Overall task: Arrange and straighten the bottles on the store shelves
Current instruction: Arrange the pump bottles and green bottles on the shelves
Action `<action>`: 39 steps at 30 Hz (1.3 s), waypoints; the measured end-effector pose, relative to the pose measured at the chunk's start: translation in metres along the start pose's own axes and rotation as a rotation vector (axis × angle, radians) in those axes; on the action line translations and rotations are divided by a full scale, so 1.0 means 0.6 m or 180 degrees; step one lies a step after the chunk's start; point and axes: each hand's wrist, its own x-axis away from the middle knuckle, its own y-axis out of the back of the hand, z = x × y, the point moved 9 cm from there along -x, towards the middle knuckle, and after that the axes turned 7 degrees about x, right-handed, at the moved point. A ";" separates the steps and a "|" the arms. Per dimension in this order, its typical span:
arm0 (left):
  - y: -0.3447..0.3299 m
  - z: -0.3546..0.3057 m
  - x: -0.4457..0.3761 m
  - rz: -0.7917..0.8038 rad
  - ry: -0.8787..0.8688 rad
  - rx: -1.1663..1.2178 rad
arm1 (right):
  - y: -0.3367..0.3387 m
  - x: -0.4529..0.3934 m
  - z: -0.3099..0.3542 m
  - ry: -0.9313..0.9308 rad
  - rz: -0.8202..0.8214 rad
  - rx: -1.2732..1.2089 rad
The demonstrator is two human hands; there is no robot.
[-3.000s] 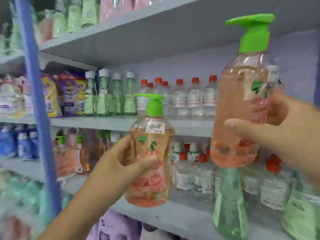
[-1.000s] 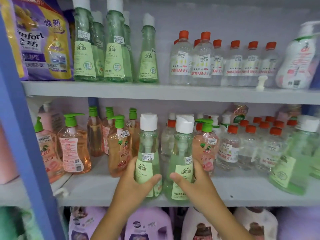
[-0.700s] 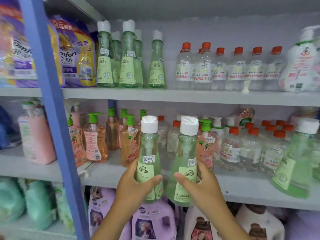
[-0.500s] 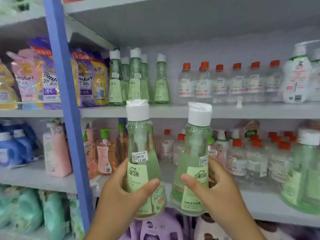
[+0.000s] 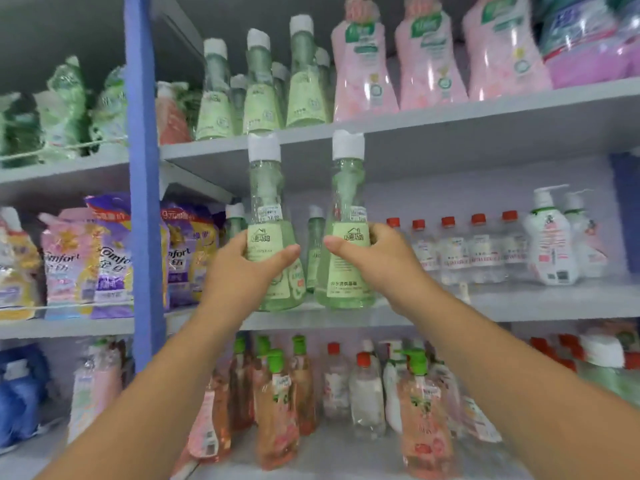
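Left hand [image 5: 242,268]: curled round the lower body of the left bottle [image 5: 272,237], thumb across the label front, at about 9 o'clock of frame centre
Right hand [image 5: 377,261]: grasping the right bottle [image 5: 346,237] from its right side, thumb on the label, at about 3 o'clock of the left hand
Left bottle: green liquid, white cap, upright, held in front of the middle shelf [image 5: 519,303]; whether its base touches the shelf edge cannot be told
Right bottle: same kind, upright, just beside the left one at its 3 o'clock, the two apart by a narrow gap
Lower shelf: orange pump bottles [image 5: 277,410] with green tops at 6 o'clock, clear red-capped ones beside them
Middle shelf: more green bottles [image 5: 315,247] stand behind the held pair; red-capped clear bottles [image 5: 450,251] in a row at 3 o'clock, then white pump bottles [image 5: 550,244]; purple pouches [image 5: 110,254] at 9 o'clock past the blue post [image 5: 143,168]
Top shelf [image 5: 485,112]: green white-capped bottles [image 5: 259,88] at 12 o'clock, pink bottles [image 5: 363,64] at 1 o'clock
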 end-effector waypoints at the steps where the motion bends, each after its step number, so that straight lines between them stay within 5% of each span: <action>1: -0.005 0.026 -0.015 0.0023 0.0107 -0.0076 | -0.017 -0.016 -0.017 -0.0128 0.0050 0.0094; 11: 0.014 0.157 -0.105 0.0204 0.0205 -0.0668 | -0.129 -0.145 -0.102 -0.0673 0.0787 0.1742; 16: 0.014 0.204 -0.113 0.0798 0.0287 -0.0800 | -0.175 -0.185 -0.130 -0.1167 0.1346 0.2877; 39: 0.123 0.266 -0.173 0.0377 0.0717 -0.0888 | -0.221 -0.257 -0.217 -0.1052 0.0893 0.2106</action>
